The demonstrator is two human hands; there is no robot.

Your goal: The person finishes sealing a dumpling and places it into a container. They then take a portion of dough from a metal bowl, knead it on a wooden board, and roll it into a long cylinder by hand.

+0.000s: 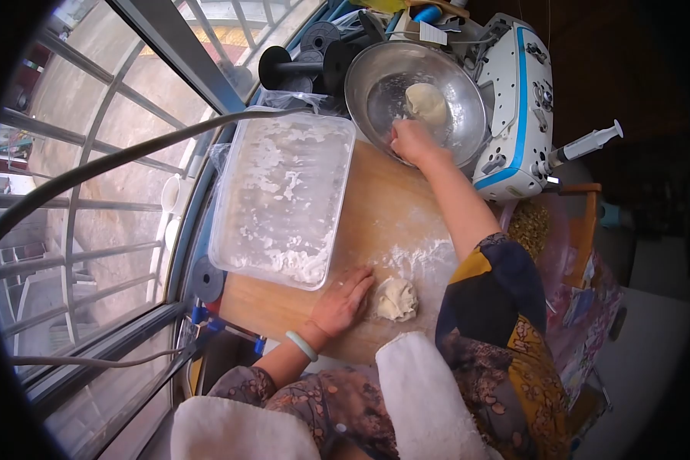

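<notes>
On the wooden board (383, 207), my left hand (343, 300) lies flat with its fingers stretched out, just left of a rough lump of dough (397, 299). Nothing is held in it. My right hand (415, 142) reaches over the near rim of a metal bowl (468, 115), its fingers curled closed. What they hold, if anything, is hidden, though white powder shows around the fingertips. Inside the bowl, a smoother, rounded piece of dough (426, 103) rests just beyond this hand. Flour (418, 259) is scattered over the board between the bowl and the lump.
A clear plastic tray (284, 192) streaked with flour overlaps the board's left side. Black spools (303, 67) stand behind it. At the right of the bowl is a white machine (514, 100) with a syringe (590, 143) beside it. A barred window (107, 153) borders the left.
</notes>
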